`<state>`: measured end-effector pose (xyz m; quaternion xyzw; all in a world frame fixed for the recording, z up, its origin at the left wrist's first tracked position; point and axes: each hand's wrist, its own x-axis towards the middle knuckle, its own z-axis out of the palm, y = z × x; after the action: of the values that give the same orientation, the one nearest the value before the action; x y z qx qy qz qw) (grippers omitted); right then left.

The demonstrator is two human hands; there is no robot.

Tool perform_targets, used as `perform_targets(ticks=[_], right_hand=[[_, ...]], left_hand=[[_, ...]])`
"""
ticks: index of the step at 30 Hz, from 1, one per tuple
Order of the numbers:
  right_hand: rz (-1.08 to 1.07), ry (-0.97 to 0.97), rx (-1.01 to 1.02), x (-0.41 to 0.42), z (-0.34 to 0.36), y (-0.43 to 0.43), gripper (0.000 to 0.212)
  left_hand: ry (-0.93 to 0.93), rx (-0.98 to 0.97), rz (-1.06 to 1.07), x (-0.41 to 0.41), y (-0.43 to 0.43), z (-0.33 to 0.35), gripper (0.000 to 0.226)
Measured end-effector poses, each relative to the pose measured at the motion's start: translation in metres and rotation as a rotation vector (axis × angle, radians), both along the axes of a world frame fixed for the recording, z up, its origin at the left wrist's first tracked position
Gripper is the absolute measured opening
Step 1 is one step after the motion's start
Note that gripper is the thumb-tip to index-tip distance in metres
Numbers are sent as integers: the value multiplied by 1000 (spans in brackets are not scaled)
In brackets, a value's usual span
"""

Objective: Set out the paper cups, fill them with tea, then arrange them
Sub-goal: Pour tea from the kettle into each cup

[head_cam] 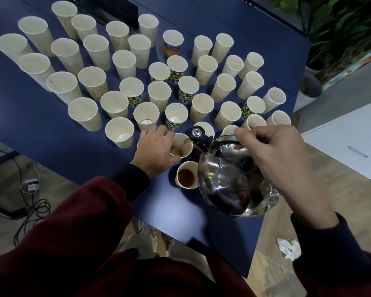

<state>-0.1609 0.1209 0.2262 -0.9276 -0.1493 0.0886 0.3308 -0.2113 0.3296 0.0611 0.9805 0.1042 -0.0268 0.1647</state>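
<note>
Head view: bare blue tabletop [41, 129] at the left edge, then packed paper cups [124, 86]. Left hand [156, 150] grips a cup [183, 146] near the front edge; right hand [272, 155] tips the kettle [229, 185] into it, one filled cup [185, 177] just beside.

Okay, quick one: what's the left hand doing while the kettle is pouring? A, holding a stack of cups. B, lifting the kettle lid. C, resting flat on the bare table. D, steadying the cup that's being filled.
D: the left hand wraps the cup being filled while tea runs into it from the kettle held by the right hand.
</note>
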Motion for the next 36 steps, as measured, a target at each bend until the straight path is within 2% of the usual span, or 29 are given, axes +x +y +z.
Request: perform_targets(ticks=[19, 27, 32, 36], right_hand=[[-24, -12, -14, -6, 0, 3, 47], [49, 20, 1, -4, 0, 4, 50], [54, 12, 63, 6, 3, 1, 59], [50, -14, 112, 19, 6, -8, 57]], left_hand=[[41, -45, 5, 0, 3, 5, 62], [41, -69, 32, 1, 2, 4, 63], [40, -40, 47, 3, 2, 2, 60], [-8, -16, 77, 10, -8, 5, 57]])
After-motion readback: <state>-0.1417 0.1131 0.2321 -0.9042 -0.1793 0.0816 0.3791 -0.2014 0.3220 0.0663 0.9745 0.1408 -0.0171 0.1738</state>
